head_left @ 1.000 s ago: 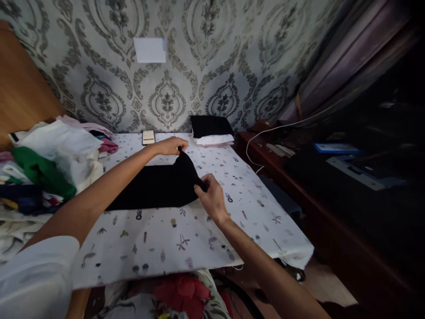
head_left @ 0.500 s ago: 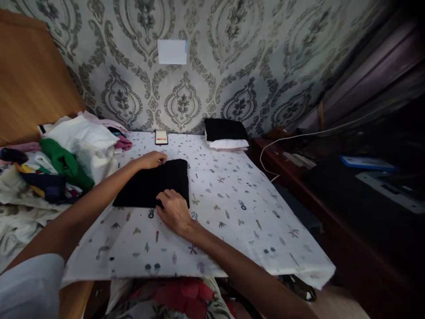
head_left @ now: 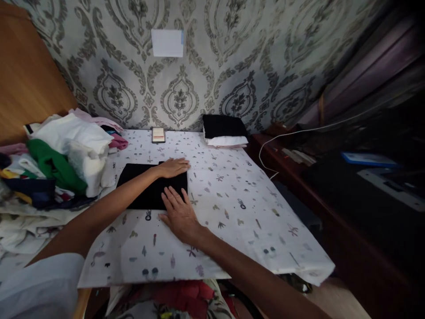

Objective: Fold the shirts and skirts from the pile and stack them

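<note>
A folded black cloth (head_left: 142,188) lies flat on a table covered with a white patterned sheet (head_left: 229,230). My left hand (head_left: 173,168) rests on the cloth's far right corner, fingers stretched toward the right. Nearer to me, my right hand (head_left: 181,212) lies over the near right part of the cloth with its fingers spread. Neither hand grips anything. My left forearm crosses above the cloth and hides part of it.
Mixed clothes (head_left: 59,164) are heaped at the left. By the wall stand a small framed item (head_left: 158,135) and a folded stack (head_left: 224,128), black over white. A cable (head_left: 299,131) runs over the dark red furniture (head_left: 288,164) at the right.
My left hand has moved right along the cloth's far edge, and its curled fingers have straightened. The fingers of my right hand have spread on the cloth. The view has shifted slightly.
</note>
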### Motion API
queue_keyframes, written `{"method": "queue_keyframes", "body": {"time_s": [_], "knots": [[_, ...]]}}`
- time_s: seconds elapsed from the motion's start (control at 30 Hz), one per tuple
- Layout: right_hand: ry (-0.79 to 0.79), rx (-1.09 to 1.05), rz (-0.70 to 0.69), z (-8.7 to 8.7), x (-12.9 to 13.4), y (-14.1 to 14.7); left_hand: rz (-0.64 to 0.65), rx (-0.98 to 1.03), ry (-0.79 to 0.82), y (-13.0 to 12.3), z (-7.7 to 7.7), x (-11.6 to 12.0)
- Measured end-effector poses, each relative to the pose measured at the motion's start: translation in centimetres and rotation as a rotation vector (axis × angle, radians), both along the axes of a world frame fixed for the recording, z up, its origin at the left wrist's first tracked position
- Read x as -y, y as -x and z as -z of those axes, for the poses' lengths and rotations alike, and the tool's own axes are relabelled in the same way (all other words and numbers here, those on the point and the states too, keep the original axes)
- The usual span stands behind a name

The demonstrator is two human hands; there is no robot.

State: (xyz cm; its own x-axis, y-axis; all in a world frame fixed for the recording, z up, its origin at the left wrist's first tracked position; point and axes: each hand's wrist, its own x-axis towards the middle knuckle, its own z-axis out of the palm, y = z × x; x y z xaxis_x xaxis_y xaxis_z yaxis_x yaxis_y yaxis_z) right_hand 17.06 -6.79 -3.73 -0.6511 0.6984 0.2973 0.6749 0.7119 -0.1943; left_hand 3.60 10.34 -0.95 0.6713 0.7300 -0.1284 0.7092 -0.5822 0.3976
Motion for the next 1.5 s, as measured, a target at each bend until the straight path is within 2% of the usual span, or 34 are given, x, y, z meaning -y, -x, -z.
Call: {"method": "queue_keyframes", "body": {"time_s": [0.1,0.17,0.27,0.37,0.5,0.57,0.63,0.77,0.87,0.97,1.1,1.3,1.4,1.5], "knots": [[0.052,-0.074,-0.036,-0.2,0.9,-0.7,-0.085,0.063,0.008,0.1,0.7,-1.6],[0.086,-0.206,0.015,-0.4,1.1,-1.3,-0.118,0.137,-0.027,0.3,0.9,-2.0],[0.115,-0.389,0.286,-0.7,0.7,-2.5,-0.164,0.217,-0.068,0.9,0.6,-1.9],[0.187,-0.331,0.472,-1.0,-0.6,-3.3,-0.198,0.250,-0.028,1.7,-0.1,-2.1],[0.259,-0.252,0.473,-1.6,-2.3,-3.3,-0.217,0.247,0.155,2.1,-1.5,-2.5],[0.278,-0.317,0.457,-2.1,-2.5,-3.2,-0.254,0.292,0.309,1.9,-2.1,-2.5],[0.367,-0.432,0.453,-2.7,-2.4,-3.3,-0.294,0.368,0.419,1.3,-2.7,-2.4],[0.552,-0.699,0.541,-4.2,-2.0,-5.2,-0.345,0.543,0.461,-0.7,-3.4,-2.6],[0.502,-0.880,0.602,-5.1,-2.0,-7.3,-0.355,0.667,0.432,-2.1,-3.7,-3.2],[0.412,-0.946,0.620,-5.5,-1.7,-8.2,-0.314,0.723,0.447,-3.0,-3.9,-3.6],[0.303,-0.864,0.559,-5.7,-0.6,-6.6,-0.301,0.783,0.500,-1.9,-4.5,-2.9],[0.186,-0.633,0.293,-5.4,0.8,-1.0,-0.238,0.975,0.584,4.2,-5.6,-0.2],[0.129,-0.370,0.118,-4.7,1.5,1.5,-0.347,1.002,0.554,7.4,-4.9,0.9],[0.082,-0.114,-0.017,-4.2,2.0,2.7,-0.519,0.891,0.431,9.5,-3.6,1.6]]}}
